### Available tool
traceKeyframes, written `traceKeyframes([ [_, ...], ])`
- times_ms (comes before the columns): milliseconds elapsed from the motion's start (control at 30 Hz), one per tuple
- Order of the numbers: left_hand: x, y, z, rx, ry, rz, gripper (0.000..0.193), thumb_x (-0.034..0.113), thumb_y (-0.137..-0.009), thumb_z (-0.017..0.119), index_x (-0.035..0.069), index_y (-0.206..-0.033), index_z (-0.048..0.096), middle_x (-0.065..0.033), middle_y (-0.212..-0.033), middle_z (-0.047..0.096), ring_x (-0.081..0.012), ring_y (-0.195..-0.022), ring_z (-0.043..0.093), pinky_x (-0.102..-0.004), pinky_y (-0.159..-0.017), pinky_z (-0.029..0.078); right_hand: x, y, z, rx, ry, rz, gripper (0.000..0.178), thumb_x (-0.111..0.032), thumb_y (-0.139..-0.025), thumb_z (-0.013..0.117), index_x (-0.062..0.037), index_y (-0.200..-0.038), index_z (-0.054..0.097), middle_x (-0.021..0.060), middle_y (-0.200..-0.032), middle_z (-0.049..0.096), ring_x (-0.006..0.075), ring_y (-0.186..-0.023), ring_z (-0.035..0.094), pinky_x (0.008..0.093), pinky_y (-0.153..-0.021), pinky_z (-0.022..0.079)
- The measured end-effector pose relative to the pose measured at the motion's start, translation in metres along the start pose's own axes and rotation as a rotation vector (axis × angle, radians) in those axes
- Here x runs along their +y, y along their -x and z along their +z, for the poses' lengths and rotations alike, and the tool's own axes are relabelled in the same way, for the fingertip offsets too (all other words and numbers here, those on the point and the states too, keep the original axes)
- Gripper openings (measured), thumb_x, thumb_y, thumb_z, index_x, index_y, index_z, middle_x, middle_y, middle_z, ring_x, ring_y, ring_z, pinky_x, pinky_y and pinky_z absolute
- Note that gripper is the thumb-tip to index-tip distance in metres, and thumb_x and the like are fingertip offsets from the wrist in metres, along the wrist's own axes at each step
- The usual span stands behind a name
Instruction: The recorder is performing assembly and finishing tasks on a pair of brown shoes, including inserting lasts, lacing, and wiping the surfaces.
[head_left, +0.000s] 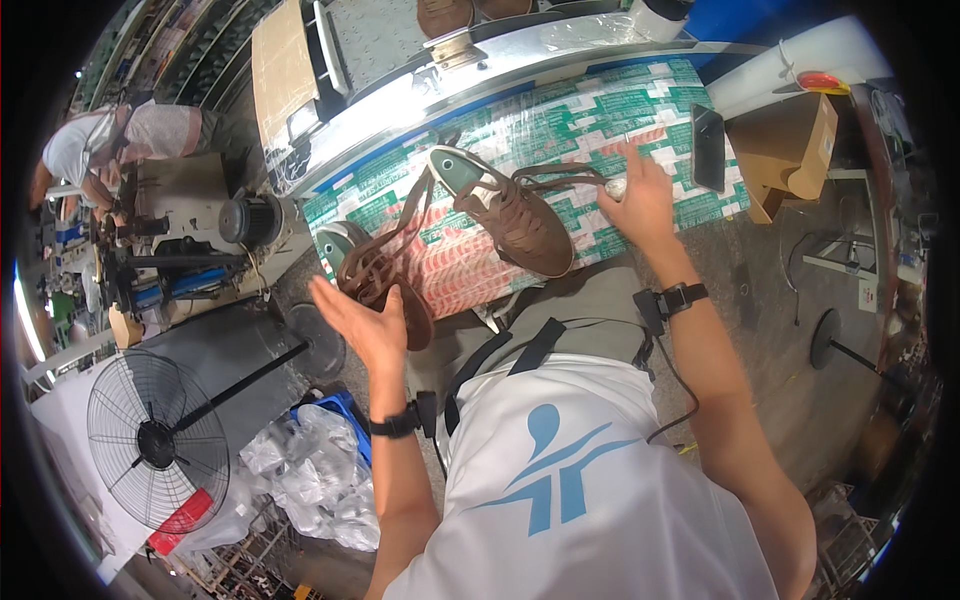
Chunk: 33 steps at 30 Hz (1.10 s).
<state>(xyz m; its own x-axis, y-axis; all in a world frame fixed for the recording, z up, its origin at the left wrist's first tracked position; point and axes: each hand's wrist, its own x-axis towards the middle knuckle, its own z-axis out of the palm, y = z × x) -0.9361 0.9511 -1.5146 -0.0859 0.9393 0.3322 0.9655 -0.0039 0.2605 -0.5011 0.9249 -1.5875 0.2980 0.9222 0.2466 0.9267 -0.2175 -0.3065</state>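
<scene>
- White shirt [590,480] with a blue emblem filled the bottom of the view, closest to the camera, with both forearms rising out of it and a black band on each wrist.
- Two brown lace-up shoes were in play. One shoe [375,280] sat against the left hand [365,325], which was spread open, palm up, fingers splayed; the shoe rested on or against the fingers, not clamped, at the near edge of the bench [600,110].
- That shoe lay just ahead of and above the left palm, its pale sole end pointing up and left and its long axis running diagonally down toward the wrist.
- Second shoe [510,215] lay on the bench between the two hands, its long axis slanting from upper left to lower right, laces trailing right toward the right hand [640,195].
- Right hand rested flat and open on the bench, fingers spread, a small pale object under or beside the palm; whether it gripped that object could not be told. It was the nearer hand to the second shoe, just beside its laces.
- One dark phone [708,148] lay on the bench beyond the right hand, near one cardboard box [790,150].
- One floor fan [155,440] stood at lower left, with clear plastic bags [310,470] beside it.
- Another person [110,140] worked at a sewing machine [190,240] far left, well apart.
</scene>
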Motion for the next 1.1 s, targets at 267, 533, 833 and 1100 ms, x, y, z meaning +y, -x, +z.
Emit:
traceKeyframes([
  [267,0.132,-0.007,0.053,-0.478,0.824,0.115,0.126,0.021,-0.080,0.098,-0.011,-0.171,0.016,-0.0345,-0.170,0.033,-0.0449,-0.158,0.036,-0.0522,-0.134,0.026,-0.002,0.003,-0.004,0.033,-0.060,0.018,0.088,-0.038,-0.084,0.087,0.0020,-0.156,0.054,0.0216,-0.118,0.067,0.0405,-0.113,0.064,0.0526,-0.099,0.050],
  [533,0.130,0.005,0.071,-0.532,0.906,-0.330,0.054,0.013,-0.096,0.088,-0.002,-0.137,0.056,-0.0126,-0.113,0.070,-0.0147,-0.071,0.068,-0.0291,-0.050,0.056,0.008,0.020,0.010,0.178,-0.052,0.007,0.093,-0.040,-0.081,0.089,-0.0017,-0.157,0.053,0.0158,-0.118,0.064,0.0362,-0.112,0.061,0.0506,-0.099,0.049],
  [833,0.123,-0.066,0.017,-0.947,0.899,-0.233,0.015,0.017,-0.109,0.067,0.007,-0.100,0.072,0.0027,-0.078,0.063,-0.0058,-0.058,0.053,-0.0237,-0.046,0.046,0.010,0.020,0.010,0.153,-0.112,0.037,0.092,-0.040,-0.081,0.089,-0.0027,-0.157,0.053,0.0163,-0.119,0.064,0.0374,-0.111,0.061,0.0519,-0.099,0.049],
  [1100,0.125,-0.115,-0.044,-1.075,1.157,-0.321,0.020,0.023,-0.108,0.073,0.003,-0.109,0.074,0.0041,-0.076,0.063,0.0001,-0.044,0.037,-0.0202,-0.037,0.032,-0.023,0.024,-0.006,0.213,-0.396,0.204,0.082,-0.040,-0.084,0.085,-0.0029,-0.152,0.059,0.0185,-0.111,0.066,0.0399,-0.108,0.064,0.0530,-0.098,0.051],
])
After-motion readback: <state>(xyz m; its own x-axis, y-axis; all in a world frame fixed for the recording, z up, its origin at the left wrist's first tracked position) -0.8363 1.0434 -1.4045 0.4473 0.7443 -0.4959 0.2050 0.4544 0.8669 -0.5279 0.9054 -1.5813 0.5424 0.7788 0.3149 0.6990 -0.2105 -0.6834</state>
